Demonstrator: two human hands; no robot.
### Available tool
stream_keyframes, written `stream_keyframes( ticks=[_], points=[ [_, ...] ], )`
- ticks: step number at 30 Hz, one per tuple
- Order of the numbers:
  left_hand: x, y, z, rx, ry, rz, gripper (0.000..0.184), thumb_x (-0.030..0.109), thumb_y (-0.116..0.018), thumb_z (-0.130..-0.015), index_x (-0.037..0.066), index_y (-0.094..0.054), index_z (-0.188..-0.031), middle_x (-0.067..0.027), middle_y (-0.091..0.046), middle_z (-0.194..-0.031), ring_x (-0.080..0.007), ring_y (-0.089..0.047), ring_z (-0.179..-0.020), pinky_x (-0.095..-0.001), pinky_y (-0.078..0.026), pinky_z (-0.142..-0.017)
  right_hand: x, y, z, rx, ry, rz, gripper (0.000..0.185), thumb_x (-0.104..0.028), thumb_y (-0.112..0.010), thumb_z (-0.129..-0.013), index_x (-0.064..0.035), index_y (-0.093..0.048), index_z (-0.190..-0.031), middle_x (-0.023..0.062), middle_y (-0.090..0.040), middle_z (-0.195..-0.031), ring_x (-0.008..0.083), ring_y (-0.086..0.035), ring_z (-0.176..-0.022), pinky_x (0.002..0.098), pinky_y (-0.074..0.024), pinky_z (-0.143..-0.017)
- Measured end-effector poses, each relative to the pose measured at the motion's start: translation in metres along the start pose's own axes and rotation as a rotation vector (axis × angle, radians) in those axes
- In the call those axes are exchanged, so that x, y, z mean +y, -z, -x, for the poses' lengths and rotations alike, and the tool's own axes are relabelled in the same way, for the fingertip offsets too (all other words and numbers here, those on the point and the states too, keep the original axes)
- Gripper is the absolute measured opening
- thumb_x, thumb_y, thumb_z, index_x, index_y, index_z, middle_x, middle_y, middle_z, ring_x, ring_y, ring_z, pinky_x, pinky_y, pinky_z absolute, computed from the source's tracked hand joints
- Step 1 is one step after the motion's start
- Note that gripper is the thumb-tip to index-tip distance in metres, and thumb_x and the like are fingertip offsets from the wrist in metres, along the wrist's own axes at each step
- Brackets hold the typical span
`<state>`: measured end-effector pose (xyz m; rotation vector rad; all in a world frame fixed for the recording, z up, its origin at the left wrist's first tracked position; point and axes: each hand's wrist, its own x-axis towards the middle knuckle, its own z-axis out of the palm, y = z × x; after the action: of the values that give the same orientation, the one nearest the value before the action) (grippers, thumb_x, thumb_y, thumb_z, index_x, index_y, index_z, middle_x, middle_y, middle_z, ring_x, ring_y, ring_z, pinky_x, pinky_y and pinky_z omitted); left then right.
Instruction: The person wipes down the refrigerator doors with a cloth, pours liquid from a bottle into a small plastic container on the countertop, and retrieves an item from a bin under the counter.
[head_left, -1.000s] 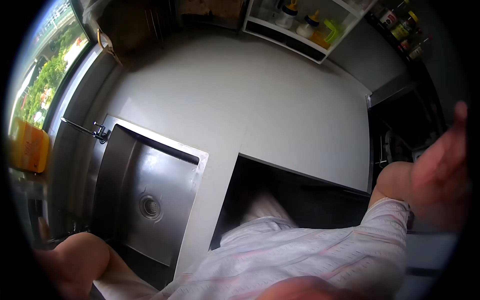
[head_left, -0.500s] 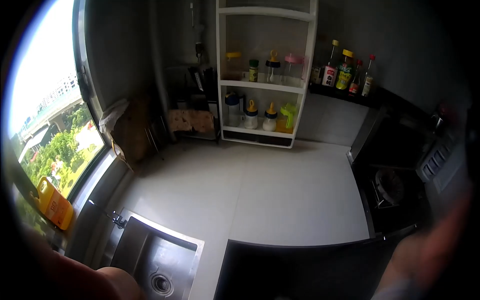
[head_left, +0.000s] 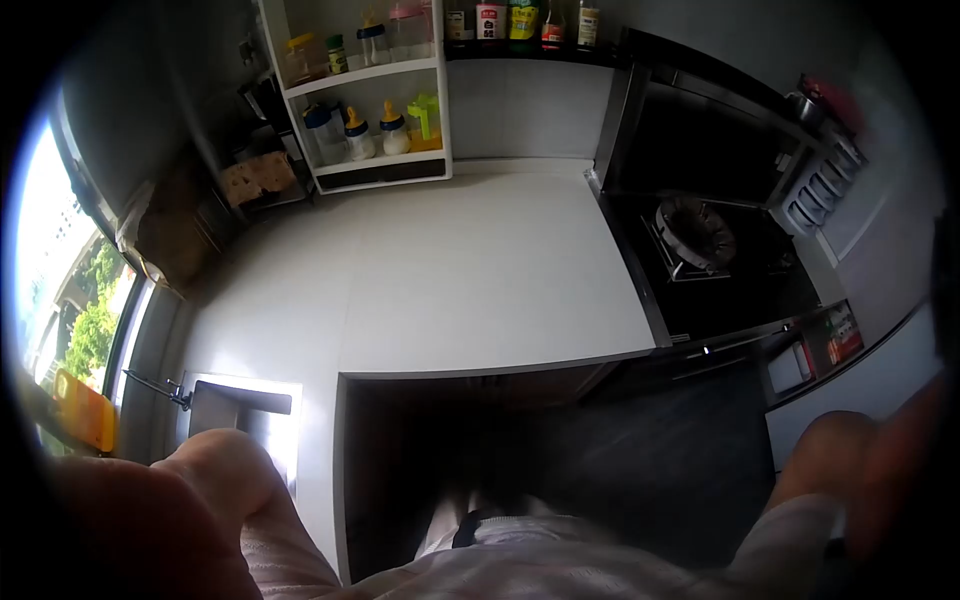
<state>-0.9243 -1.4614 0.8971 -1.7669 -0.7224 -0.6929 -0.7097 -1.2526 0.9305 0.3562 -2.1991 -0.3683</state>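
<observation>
Partly covered by the left arm (head_left: pixel 235 475) is the sink (head_left: pixel 275 425) at eight o'clock; neither unseen hand's state can be told.

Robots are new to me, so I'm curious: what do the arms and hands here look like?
These are a person's: the left arm and right arm are bare at the elbow, with pale sleeves ending above it. I see no cables or markings. Neither hand is in view.
</observation>
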Motion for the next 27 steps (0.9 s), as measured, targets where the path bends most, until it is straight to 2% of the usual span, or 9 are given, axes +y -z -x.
stream_keyframes(
  ticks=[7,11,13,15,17,18,20,23,27],
  points=[
    [0.006,-0.064,-0.017,0.306,0.115,0.099,0.023,-0.001,-0.054,-0.077,0.002,-0.058,-0.1,-0.0155,-0.057,-0.087,-0.0257,-0.057,-0.08,-0.0322,-0.048,-0.066,-0.001,0.052,0.054,0.092,-0.265,0.118,0.013,-0.016,-0.056,-0.083,-0.0037,-0.058,-0.087,0.0026,-0.061,-0.074,0.0171,-0.056,-0.065,0.0442,-0.04,-0.082],
    [0.007,-0.104,0.011,0.338,0.451,0.197,0.023,-0.004,-0.056,-0.076,0.002,-0.06,-0.098,-0.0158,-0.058,-0.084,-0.0262,-0.058,-0.077,-0.0321,-0.048,-0.064,-0.005,0.034,0.111,0.076,-0.665,0.076,0.013,-0.017,-0.055,-0.083,-0.004,-0.057,-0.086,0.0025,-0.06,-0.074,0.0179,-0.055,-0.065,0.0463,-0.0394,-0.084],
    [0.008,-0.139,0.042,0.197,0.742,0.285,0.022,-0.005,-0.057,-0.075,0.001,-0.061,-0.097,-0.016,-0.058,-0.083,-0.0264,-0.059,-0.076,-0.0321,-0.048,-0.063,-0.001,0.009,0.159,-0.051,-0.733,0.043,0.02,0.003,-0.06,-0.074,-0.0011,-0.06,-0.093,0.005,-0.063,-0.077,0.0192,-0.056,-0.065,0.0373,-0.0418,-0.077],
    [0.018,-0.18,0.087,-0.055,1.005,0.372,0.025,-0.007,-0.061,-0.073,0.002,-0.062,-0.096,-0.0134,-0.061,-0.084,-0.0223,-0.061,-0.076,-0.028,-0.048,-0.066,-0.02,-0.018,0.225,-0.117,-0.984,0.045,0.02,0.003,-0.062,-0.075,-0.0029,-0.062,-0.094,0.0041,-0.063,-0.077,0.0198,-0.057,-0.064,0.0314,-0.0414,-0.068],
    [0.037,-0.222,0.143,-0.247,1.277,0.511,0.025,-0.004,-0.06,-0.075,0.004,-0.063,-0.099,-0.0098,-0.061,-0.083,-0.0203,-0.061,-0.074,-0.0284,-0.049,-0.064,-0.055,-0.039,0.311,-0.158,-1.212,-0.011,0.018,0.0,-0.062,-0.076,-0.0026,-0.062,-0.094,0.0087,-0.063,-0.074,0.0219,-0.06,-0.061,0.0313,-0.0441,-0.058],
    [0.049,-0.238,0.171,-0.325,1.312,0.549,0.023,-0.003,-0.059,-0.076,0.004,-0.064,-0.097,-0.009,-0.061,-0.081,-0.0204,-0.061,-0.072,-0.0289,-0.049,-0.062,-0.081,-0.047,0.344,-0.101,-1.39,-0.084,0.016,-0.002,-0.062,-0.078,-0.0024,-0.063,-0.094,0.0117,-0.063,-0.074,0.0228,-0.06,-0.058,0.0315,-0.0451,-0.054],
    [0.072,-0.254,0.213,-0.425,1.33,0.591,0.02,-0.001,-0.058,-0.076,0.004,-0.065,-0.094,-0.01,-0.06,-0.076,-0.022,-0.06,-0.067,-0.0304,-0.049,-0.058,-0.135,-0.047,0.393,-0.356,-1.692,-0.08,0.018,-0.009,-0.062,-0.079,-0.0054,-0.064,-0.097,0.0137,-0.064,-0.075,0.0236,-0.063,-0.063,0.0314,-0.0488,-0.057],
    [0.094,-0.264,0.249,-0.559,1.38,0.641,0.018,0.0,-0.057,-0.076,0.004,-0.065,-0.092,-0.0109,-0.059,-0.073,-0.0232,-0.059,-0.063,-0.0318,-0.048,-0.056,-0.209,-0.051,0.449,-0.682,-1.707,0.03,0.018,-0.009,-0.059,-0.082,-0.0024,-0.064,-0.099,0.0099,-0.066,-0.077,0.018,-0.064,-0.07,0.0303,-0.049,-0.061],
    [0.116,-0.274,0.262,-0.626,1.353,0.679,0.016,0.002,-0.056,-0.079,0.003,-0.066,-0.092,-0.0105,-0.06,-0.073,-0.0188,-0.058,-0.058,-0.0283,-0.047,-0.053,-0.262,-0.055,0.452,-0.781,-2.056,-0.174,0.023,-0.016,-0.057,-0.084,-0.004,-0.063,-0.103,0.0101,-0.066,-0.085,0.0201,-0.063,-0.074,0.033,-0.0504,-0.067]
  ],
)
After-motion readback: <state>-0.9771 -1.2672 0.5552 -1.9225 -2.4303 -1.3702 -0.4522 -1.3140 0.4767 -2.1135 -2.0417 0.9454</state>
